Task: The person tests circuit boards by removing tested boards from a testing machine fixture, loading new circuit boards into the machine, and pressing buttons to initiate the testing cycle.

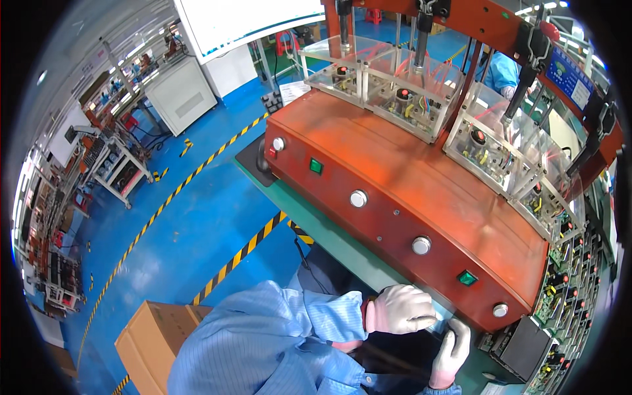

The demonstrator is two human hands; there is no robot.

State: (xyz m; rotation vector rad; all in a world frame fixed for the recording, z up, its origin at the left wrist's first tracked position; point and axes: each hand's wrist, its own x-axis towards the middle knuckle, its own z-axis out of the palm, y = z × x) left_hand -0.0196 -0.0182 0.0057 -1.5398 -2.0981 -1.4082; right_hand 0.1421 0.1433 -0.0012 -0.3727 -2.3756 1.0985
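Observation:
My left hand (401, 311), in a white glove with a pink cuff, is in front of the lower right part of the red-orange test machine (395, 171). Its fingers are curled closed, and what they hold is hidden. My right hand (453, 350), also gloved, is just to the right and nearer to me, with fingers and thumb drawn together. A small pale bluish piece (442, 315) shows between the two hands; its kind is too unclear to tell. Round silver buttons (421, 245) and green switches (467, 278) line the machine's front.
Clear-walled fixtures (405, 99) with wiring stand on the machine under vertical rods. Several circuit boards (559, 289) fill a rack at the right, beside a dark flat box (525, 349). A cardboard box (155, 342) sits at lower left. Another person's blue sleeve (501, 71) shows behind.

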